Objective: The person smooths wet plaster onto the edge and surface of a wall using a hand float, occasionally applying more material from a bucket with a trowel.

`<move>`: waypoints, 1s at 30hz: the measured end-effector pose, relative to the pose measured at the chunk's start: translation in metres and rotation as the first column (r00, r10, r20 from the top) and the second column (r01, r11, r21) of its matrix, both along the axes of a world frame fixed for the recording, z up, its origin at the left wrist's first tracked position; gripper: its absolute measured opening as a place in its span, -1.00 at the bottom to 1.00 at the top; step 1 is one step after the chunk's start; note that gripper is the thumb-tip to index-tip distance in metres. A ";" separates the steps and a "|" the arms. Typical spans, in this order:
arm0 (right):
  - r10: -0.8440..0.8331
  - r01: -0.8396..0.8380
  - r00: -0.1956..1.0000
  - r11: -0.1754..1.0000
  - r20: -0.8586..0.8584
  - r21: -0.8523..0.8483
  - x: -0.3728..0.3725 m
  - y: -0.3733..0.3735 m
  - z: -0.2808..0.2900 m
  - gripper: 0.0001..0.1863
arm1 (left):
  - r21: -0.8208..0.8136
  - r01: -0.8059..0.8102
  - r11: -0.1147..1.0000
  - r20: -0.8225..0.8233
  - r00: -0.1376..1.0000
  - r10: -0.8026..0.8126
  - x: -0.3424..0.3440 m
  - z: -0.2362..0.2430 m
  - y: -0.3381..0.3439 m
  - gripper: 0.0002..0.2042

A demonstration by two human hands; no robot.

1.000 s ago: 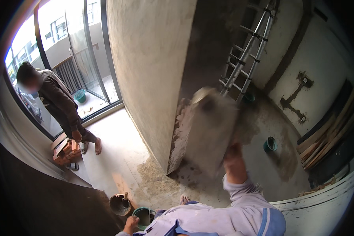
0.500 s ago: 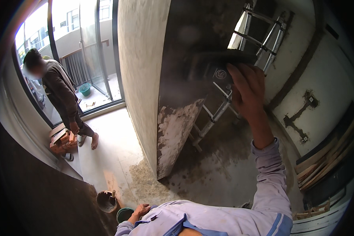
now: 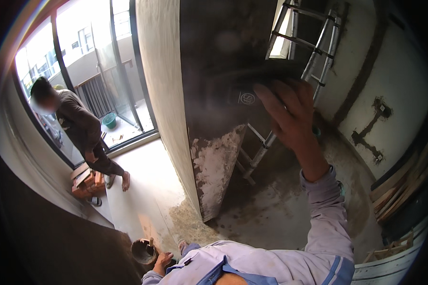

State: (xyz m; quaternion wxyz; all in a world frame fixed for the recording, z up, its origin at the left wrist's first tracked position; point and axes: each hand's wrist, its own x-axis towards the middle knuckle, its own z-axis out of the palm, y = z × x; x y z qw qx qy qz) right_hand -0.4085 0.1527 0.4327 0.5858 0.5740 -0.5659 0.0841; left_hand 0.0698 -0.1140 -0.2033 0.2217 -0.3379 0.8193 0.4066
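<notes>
My right hand (image 3: 290,111) is raised in front of the dark, damp-looking face of a column (image 3: 218,166). Its fingers are closed on the edge of a dark, flat thing (image 3: 238,95) bearing a round pale emblem; blur and gloom hide its outline and kind. Low at my left side, my left hand (image 3: 164,259) hangs beside a dark bucket (image 3: 139,252) in which a tool with a light handle (image 3: 150,242) stands. The left fingers look curled, and what they hold, if anything, is hidden.
An aluminium ladder (image 3: 321,42) leans behind the column. Another person (image 3: 78,123) stands at the left by glass doors, near stacked red bricks (image 3: 88,185). Wooden boards (image 3: 397,194) lie at the right wall. A green bucket (image 3: 109,120) is outside.
My view has shifted. My right hand and the dark thing appear slightly farther left and lower. The left hand is lower, and the green bucket beside it is mostly hidden. The other person leans forward more.
</notes>
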 end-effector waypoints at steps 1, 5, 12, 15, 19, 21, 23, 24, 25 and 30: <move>-0.043 0.044 0.999 0.998 0.029 -0.039 -0.006 0.001 0.007 -0.50 | 0.025 0.018 1.000 -0.069 0.997 -0.016 -0.010 0.000 -0.011 -0.61; -0.153 0.201 0.967 0.949 0.204 -0.242 -0.014 0.033 0.005 -0.54 | 0.146 0.011 0.989 -0.143 0.990 0.010 -0.058 0.009 -0.037 -0.57; 0.222 0.016 0.860 0.888 0.459 -0.460 0.056 -0.034 -0.023 -0.50 | 0.198 0.410 0.890 -0.181 0.908 -0.378 -0.080 -0.054 -0.170 -0.67; 0.108 0.102 0.900 0.889 0.421 -0.447 0.071 -0.064 -0.019 -0.47 | -0.021 0.436 0.900 -0.111 0.893 -0.436 -0.115 -0.025 -0.232 -0.64; 0.035 0.248 0.834 0.867 0.551 -0.431 0.087 -0.083 -0.076 -0.43 | 0.005 0.376 0.927 -0.217 0.905 -0.366 -0.148 -0.010 -0.269 -0.60; -0.031 0.350 0.777 0.852 0.629 -0.390 0.095 -0.088 -0.124 -0.49 | 0.049 0.388 0.920 -0.155 0.913 -0.377 -0.156 0.001 -0.271 -0.57; 0.044 0.350 0.732 0.832 0.680 -0.431 0.097 -0.091 -0.158 -0.50 | 0.183 0.326 0.928 -0.086 0.945 -0.315 -0.165 0.018 -0.248 -0.56; 0.089 0.355 0.705 0.814 0.703 -0.460 0.100 -0.092 -0.166 -0.50 | 0.236 0.292 0.927 -0.039 0.956 -0.291 -0.167 0.035 -0.243 -0.55; 0.053 0.373 0.748 0.790 0.662 -0.486 0.101 -0.097 -0.160 -0.50 | 0.251 0.359 0.899 -0.170 0.931 -0.324 -0.156 0.030 -0.250 -0.53; -0.114 0.322 0.917 0.777 0.383 -0.540 0.068 -0.103 -0.028 -0.53 | 0.257 0.330 0.908 -0.142 0.943 -0.302 -0.134 -0.017 -0.251 -0.52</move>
